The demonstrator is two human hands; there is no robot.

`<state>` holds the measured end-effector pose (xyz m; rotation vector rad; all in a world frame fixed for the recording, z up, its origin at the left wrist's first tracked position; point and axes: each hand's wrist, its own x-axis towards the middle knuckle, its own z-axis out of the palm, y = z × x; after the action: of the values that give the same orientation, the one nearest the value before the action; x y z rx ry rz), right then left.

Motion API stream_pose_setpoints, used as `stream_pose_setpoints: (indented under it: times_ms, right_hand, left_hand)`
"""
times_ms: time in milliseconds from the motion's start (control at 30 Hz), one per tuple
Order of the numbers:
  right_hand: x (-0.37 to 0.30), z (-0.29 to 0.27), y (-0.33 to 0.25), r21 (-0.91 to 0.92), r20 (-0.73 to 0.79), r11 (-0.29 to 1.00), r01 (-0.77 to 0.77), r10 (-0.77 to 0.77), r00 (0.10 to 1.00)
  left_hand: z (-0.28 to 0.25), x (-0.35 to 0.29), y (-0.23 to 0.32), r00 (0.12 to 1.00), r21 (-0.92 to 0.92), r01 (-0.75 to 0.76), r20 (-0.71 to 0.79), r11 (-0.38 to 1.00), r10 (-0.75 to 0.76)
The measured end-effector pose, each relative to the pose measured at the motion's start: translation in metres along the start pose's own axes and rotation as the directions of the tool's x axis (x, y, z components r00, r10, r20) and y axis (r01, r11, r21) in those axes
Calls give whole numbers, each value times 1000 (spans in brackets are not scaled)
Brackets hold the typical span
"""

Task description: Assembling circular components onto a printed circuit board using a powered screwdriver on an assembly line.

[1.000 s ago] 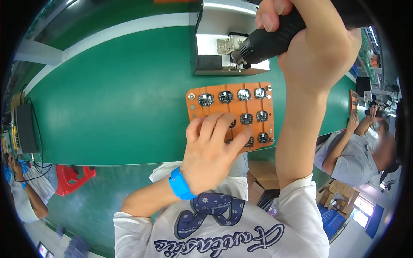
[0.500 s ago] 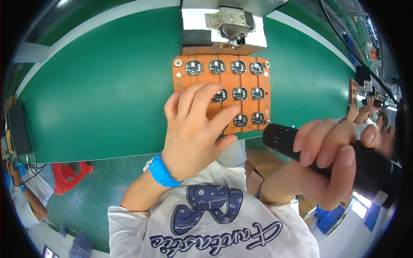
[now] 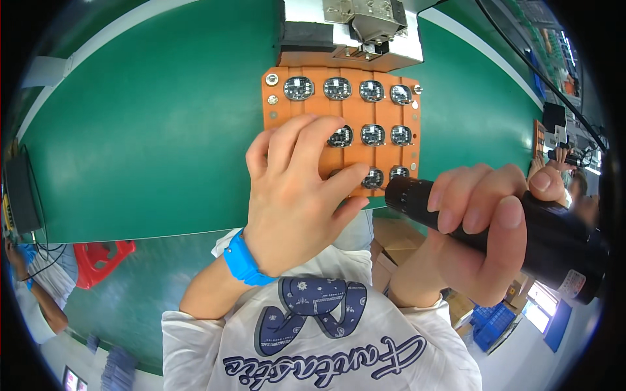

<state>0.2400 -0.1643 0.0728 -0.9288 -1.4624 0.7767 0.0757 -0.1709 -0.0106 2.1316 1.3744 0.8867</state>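
Observation:
An orange fixture tray (image 3: 355, 112) lies on the green table, with rows of small round dark circuit-board modules (image 3: 372, 135) set in it. My left hand (image 3: 290, 189), with a blue wristband (image 3: 243, 260), rests over the tray's left part. Its fingers are spread, index and thumb beside the middle and lower modules, and it covers some of them. My right hand (image 3: 479, 218) is wrapped round a black electric screwdriver (image 3: 409, 197), held slanting with its nose toward the tray. The thin bit points at a front-row module (image 3: 372, 177); whether it touches a screw is too small to tell.
Behind the tray stands a white and black box-shaped device (image 3: 313, 36) with a metal mechanism on top. A red stool (image 3: 104, 260) is beyond the table's front edge at left. Cardboard boxes (image 3: 398, 238) sit below. Other people work at far left and far right.
My right hand has moved left with the screwdriver, bringing its nose closer to the front-row modules. My left hand keeps nearly the same pose. The view has shifted slightly.

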Motion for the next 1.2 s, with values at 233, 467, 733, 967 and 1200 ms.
stream_pose_setpoints:
  times_ms: [233,467,733,967,1200]
  right_hand:
    - [-3,9,2,63,-78,996,-68,72,994]
    - [-9,11,2,19,-46,1000,-18,19,999]
    - [-13,16,7,21,-70,999,24,-23,997]
    - [11,0,-12,193,-92,981,7,11,996]
    - [123,12,-2,282,134,951,131,-174,976]
  left_hand:
    - [1,-1,-1,1000,7,10,-5,1000,-10]
    - [1,2,5,1000,48,5,-16,999,-4]
    - [0,6,7,1000,51,-2,-10,999,3]
    - [1,4,10,998,24,9,-68,1000,-7]
    - [-7,-2,8,996,-30,3,-90,1000,-5]
